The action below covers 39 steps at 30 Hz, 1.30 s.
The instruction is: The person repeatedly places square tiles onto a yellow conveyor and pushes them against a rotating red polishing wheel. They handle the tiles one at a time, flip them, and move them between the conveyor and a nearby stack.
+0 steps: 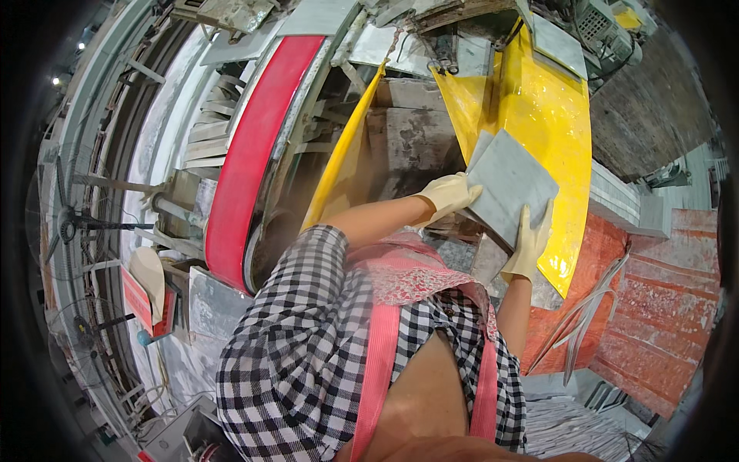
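Note:
My two hands, in cream rubber gloves, hold a square grey marble tile [512, 183] between them. It is tilted in front of a yellow sheet. My left hand [450, 194] grips the tile's left edge with the fingers closed on it. At the lower right edge, my right hand [533, 240] has its fingers up along the side, the thumb hidden or hard to make out. A paler tile corner [480, 146] shows behind the held tile; whether it is held too, I cannot tell.
A red conveyor belt [258, 154] runs along the left. Wet yellow sheeting [550, 115] covers the surface at right, and another yellow sheet [342, 154] hangs left of the tile. Another grey tile [560, 46] lies at the far right. Stacked slabs [570, 423] sit at lower right.

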Each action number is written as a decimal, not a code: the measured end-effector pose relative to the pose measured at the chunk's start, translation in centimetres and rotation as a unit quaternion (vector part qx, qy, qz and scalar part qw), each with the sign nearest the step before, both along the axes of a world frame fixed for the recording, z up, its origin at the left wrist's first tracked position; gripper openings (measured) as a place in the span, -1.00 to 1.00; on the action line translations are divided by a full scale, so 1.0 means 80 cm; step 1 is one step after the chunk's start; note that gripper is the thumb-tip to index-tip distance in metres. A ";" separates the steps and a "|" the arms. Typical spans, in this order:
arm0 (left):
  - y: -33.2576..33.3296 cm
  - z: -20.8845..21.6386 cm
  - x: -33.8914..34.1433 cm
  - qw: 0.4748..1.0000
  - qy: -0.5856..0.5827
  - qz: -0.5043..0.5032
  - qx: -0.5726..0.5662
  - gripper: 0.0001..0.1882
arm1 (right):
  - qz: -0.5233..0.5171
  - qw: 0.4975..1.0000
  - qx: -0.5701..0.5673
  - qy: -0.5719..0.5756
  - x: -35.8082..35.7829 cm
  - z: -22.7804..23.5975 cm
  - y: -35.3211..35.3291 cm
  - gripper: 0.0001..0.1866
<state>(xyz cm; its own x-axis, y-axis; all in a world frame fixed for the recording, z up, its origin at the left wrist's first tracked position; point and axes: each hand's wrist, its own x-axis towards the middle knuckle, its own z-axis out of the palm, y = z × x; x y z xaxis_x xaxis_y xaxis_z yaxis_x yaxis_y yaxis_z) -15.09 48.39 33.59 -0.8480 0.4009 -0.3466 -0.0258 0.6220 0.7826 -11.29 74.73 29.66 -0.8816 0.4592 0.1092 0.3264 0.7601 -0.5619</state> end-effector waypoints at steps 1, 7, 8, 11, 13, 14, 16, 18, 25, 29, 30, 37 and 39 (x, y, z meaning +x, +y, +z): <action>0.007 -0.008 -0.001 0.996 0.066 -0.046 -0.030 -0.31 | 0.010 1.000 -0.024 0.015 -0.001 0.004 -0.001 -0.16; 0.020 -0.031 -0.017 0.995 0.034 -0.032 -0.085 -0.31 | -0.001 0.979 -0.187 0.082 -0.005 0.018 -0.010 -0.21; 0.019 -0.029 -0.017 0.991 0.056 -0.079 -0.092 -0.30 | 0.009 0.972 -0.212 0.101 -0.006 0.017 -0.011 -0.22; 0.015 -0.014 -0.018 0.997 -0.042 -0.030 -0.054 -0.28 | 0.010 0.984 -0.164 0.076 -0.015 0.013 -0.009 -0.22; 0.008 0.000 -0.019 0.985 -0.163 0.045 0.020 -0.24 | 0.030 0.977 -0.185 0.099 -0.020 0.010 -0.006 -0.21; 0.002 0.007 -0.021 0.988 -0.154 0.017 0.009 -0.23 | 0.048 0.983 -0.142 0.103 -0.020 0.009 -0.005 -0.21; -0.015 0.020 -0.031 0.995 -0.092 -0.039 0.014 -0.23 | 0.035 0.992 -0.084 0.086 -0.022 0.009 -0.004 -0.22; -0.053 0.027 -0.072 0.984 -0.071 -0.159 -0.033 -0.34 | 0.066 0.996 -0.019 0.061 -0.019 0.010 -0.004 -0.23; -0.328 -0.013 -0.262 0.873 -0.039 0.385 0.296 -0.69 | 0.087 0.995 0.032 0.046 0.003 0.023 -0.028 -0.28; -0.419 -0.061 -0.336 0.773 -0.020 0.446 0.451 -0.51 | 0.077 0.996 0.040 0.001 0.001 0.038 -0.037 -0.29; -0.423 -0.069 -0.347 0.701 -0.067 0.519 0.485 -0.48 | 0.051 0.998 0.034 -0.013 0.006 0.043 -0.043 -0.30; -0.416 -0.101 -0.425 0.443 -0.120 0.656 0.600 -0.72 | 0.016 0.998 -0.046 -0.032 0.008 0.079 -0.082 -0.33; -0.419 -0.115 -0.435 0.461 -0.134 0.667 0.570 -0.71 | 0.016 0.998 -0.052 -0.026 0.007 0.083 -0.081 -0.33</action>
